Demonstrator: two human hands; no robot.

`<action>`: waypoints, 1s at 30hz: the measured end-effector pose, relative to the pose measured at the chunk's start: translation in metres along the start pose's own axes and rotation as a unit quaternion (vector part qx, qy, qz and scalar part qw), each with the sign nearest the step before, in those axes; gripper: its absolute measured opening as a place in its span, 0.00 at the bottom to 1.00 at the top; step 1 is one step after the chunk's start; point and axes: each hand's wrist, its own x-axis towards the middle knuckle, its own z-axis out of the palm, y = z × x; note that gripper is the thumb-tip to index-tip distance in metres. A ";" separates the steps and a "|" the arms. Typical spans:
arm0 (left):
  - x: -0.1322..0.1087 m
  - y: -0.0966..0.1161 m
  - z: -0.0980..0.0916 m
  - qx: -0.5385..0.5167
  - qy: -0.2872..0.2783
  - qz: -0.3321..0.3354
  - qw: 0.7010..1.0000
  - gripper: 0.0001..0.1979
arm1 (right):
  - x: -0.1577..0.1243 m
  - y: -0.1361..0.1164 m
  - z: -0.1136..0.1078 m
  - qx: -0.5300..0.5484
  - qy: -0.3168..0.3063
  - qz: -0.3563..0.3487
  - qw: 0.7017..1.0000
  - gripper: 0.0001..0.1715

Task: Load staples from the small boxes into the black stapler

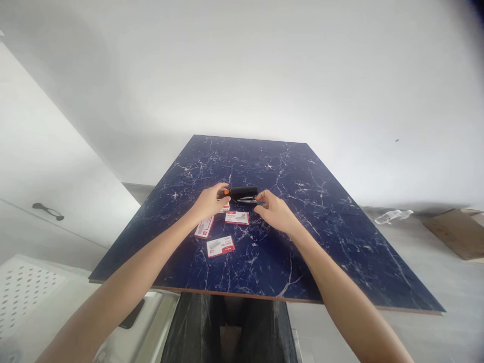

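Observation:
A black stapler (244,192) with an orange part at its left end lies across the middle of the dark blue marbled table (287,252). My left hand (212,200) is closed round that left end. At the other end, the fingers of my right hand (273,207) pinch the front of the lower arm, where a silvery metal strip shows. The stapler's upper and lower arms are apart at the right. Red and white staple boxes (237,218) lie just in front of it, one of them partly hidden by my left hand.
Another staple box (221,246) lies closer to the table's front edge. A pale wall stands behind the table, a white cabinet door with a dark handle (48,210) at left. On the right floor are a clear plastic bottle (393,217) and a cardboard box (456,233).

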 end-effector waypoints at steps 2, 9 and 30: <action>-0.001 0.002 0.001 0.039 -0.002 -0.008 0.999 0.23 | 0.001 0.000 0.001 -0.008 0.002 0.004 1.000 0.10; -0.024 0.031 0.006 0.028 -0.100 0.081 0.991 0.29 | 0.010 0.013 -0.003 -0.112 0.101 -0.026 0.988 0.05; -0.035 0.018 -0.019 0.077 -0.179 0.167 0.966 0.33 | -0.076 -0.022 0.030 -0.162 0.025 -0.090 0.982 0.11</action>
